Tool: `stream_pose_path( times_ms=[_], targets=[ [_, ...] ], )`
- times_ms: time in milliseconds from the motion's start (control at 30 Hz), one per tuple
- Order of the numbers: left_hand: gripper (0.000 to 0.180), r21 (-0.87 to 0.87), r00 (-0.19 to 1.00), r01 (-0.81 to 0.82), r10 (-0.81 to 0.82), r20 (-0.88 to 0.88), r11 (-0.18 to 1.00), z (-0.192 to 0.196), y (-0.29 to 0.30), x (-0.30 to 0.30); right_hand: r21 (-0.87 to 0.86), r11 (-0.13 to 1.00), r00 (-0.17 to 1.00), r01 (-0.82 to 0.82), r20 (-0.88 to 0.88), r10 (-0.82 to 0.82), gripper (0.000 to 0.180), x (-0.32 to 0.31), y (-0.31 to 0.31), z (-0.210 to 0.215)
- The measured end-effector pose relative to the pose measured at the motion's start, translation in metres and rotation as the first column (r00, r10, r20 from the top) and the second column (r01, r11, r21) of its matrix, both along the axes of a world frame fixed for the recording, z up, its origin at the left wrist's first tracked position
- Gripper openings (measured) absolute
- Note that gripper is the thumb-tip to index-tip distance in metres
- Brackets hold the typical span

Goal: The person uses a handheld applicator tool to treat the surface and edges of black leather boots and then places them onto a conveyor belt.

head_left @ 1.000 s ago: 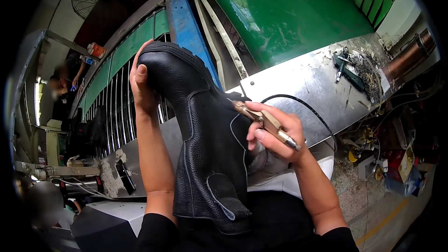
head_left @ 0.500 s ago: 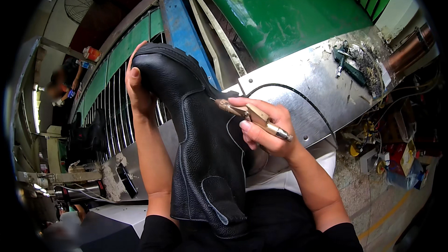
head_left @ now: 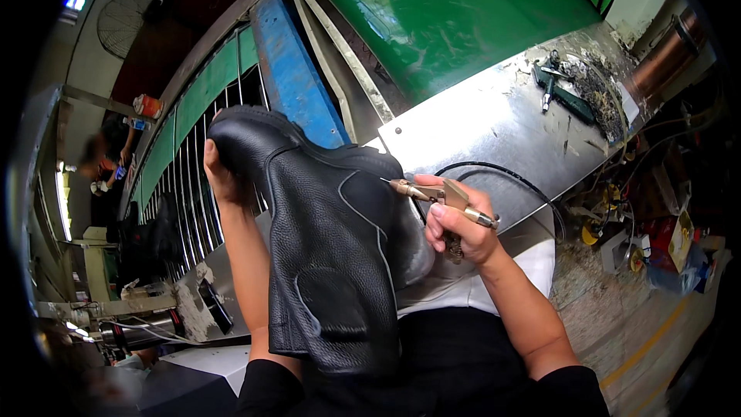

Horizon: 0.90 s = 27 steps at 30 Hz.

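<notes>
A black leather boot with a thick black sole lies on its side across my lap, toe to the far left and shaft toward me. My left hand is closed round the toe end; most of its fingers are hidden beneath. In my right hand is a brass-coloured hand tool with a slim nozzle and a fine tip, gripped like a pistol. That tip points left, close to the boot's side near the heel; I cannot tell whether it touches. A black hose curves behind the right hand.
Beyond the boot lies a metal bench plate with a dark green tool and debris. A green panel and a blue beam are behind it. Metal bars stand at left, with more dark boots. Another person is far left.
The boot has turned and rolled, its toe shifting down and left. The tool tip has moved right and slightly toward me, from the sole edge at mid-foot to the heel area.
</notes>
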<state>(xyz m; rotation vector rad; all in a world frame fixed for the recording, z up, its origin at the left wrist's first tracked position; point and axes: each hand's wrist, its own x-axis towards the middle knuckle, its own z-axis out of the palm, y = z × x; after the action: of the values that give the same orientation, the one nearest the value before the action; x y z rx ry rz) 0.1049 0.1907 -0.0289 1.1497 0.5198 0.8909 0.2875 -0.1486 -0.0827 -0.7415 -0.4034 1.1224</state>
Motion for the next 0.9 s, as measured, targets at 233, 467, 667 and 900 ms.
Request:
stream_pose_path(
  times_ms=[233, 467, 667, 900],
  targets=[
    [0.067, -0.030, 0.975, -0.156, 0.149, -0.166, 0.987, -0.036, -0.030, -0.058, -0.003, 0.997, 0.994, 0.077, -0.077, -0.077, 0.047, -0.010, 0.013, -0.004],
    [0.062, -0.067, 0.796, -0.460, 0.378, -0.473, 0.885, -0.052, -0.095, -0.151, -0.052, 0.993, 0.995, 0.102, 0.008, -0.101, 0.040, -0.030, 0.041, -0.011],
    [0.053, -0.275, 0.827, -0.351, 0.159, -0.539, 0.895, -0.045, -0.198, -0.172, -0.078, 0.990, 0.991, 0.114, 0.078, -0.108, 0.038, -0.044, 0.035, -0.007],
    [0.060, -0.459, 0.849, -0.112, -0.155, -0.505, 0.882, -0.022, -0.277, -0.134, -0.093, 0.988, 0.979, 0.125, 0.175, -0.107, 0.039, -0.049, 0.015, -0.009]
  ],
)
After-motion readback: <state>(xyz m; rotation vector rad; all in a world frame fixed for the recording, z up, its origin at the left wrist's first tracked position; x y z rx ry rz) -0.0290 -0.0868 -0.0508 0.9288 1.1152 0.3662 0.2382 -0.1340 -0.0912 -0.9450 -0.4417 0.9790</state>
